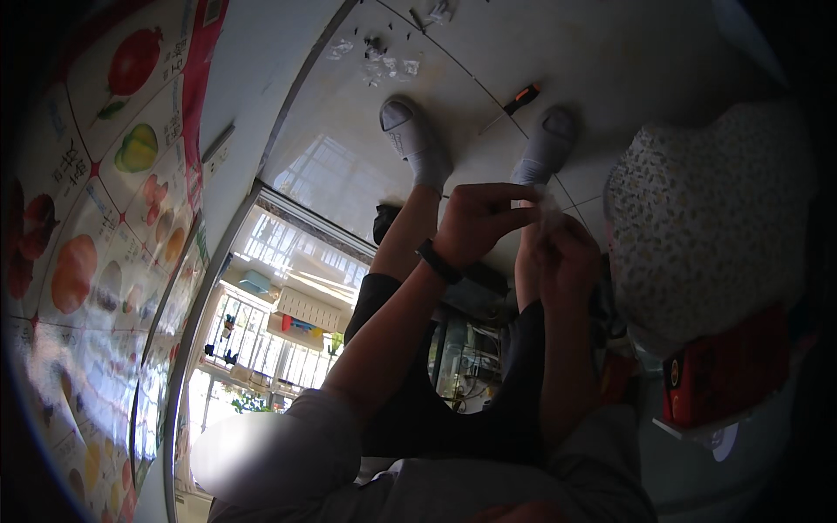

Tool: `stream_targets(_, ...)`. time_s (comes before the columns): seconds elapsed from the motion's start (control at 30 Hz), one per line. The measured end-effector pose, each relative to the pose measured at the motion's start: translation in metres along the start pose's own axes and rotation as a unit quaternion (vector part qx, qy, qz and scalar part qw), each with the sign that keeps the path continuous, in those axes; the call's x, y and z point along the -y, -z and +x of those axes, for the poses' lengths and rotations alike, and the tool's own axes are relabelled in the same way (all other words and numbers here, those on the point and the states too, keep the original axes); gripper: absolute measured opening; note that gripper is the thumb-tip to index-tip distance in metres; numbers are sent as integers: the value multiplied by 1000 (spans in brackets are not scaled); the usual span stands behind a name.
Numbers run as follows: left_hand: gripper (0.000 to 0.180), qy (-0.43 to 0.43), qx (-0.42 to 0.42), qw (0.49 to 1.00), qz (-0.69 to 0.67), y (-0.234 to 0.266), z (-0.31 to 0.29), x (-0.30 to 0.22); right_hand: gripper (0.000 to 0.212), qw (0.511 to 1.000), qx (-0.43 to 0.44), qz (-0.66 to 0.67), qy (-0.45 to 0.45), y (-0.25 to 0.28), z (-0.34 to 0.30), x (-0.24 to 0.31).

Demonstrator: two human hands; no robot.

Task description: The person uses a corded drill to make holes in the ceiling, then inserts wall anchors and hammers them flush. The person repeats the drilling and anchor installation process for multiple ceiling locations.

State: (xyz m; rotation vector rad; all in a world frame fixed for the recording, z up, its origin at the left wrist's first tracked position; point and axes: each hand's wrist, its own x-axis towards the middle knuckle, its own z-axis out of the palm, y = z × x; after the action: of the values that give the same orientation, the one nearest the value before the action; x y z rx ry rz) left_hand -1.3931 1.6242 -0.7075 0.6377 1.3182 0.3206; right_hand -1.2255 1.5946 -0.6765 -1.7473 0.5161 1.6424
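My left hand (pixel 482 220), with a dark band on its wrist, and my right hand (pixel 568 260) meet above my knees. Between their fingertips is a small clear plastic bag (pixel 542 209); both hands pinch it. What it contains is too small to tell. I sit on a pale tiled floor, legs stretched out, white slippers (pixel 411 135) on both feet.
A screwdriver with an orange and black handle (pixel 516 101) lies on the floor between my feet. Several small clear bags and dark screws (pixel 384 61) are scattered beyond them. A flower-patterned cushion (pixel 706 218) and a red box (pixel 724 366) are at my right, a fruit poster (pixel 105 192) at my left.
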Motion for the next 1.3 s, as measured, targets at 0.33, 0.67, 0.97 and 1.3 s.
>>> stream_targets(0.33, 17, -5, 53, 998, 21, 15, 6, -2, 16, 990, 21, -123, -72, -3, 2, 10)
stream_targets(0.67, 20, -14, 127, 991, -29, 23, 5, 9, 9, 981, 48, -165, -86, -6, -1, 13)
stream_targets(0.97, 19, 5, 77, 997, 19, 11, 1, 4, 12, 993, 49, -102, -16, -10, 1, 2)
stream_targets(1.3, 19, 3, 88, 996, -12, 10, 2, -3, 12, 973, 3, -223, 49, -25, -5, 2)
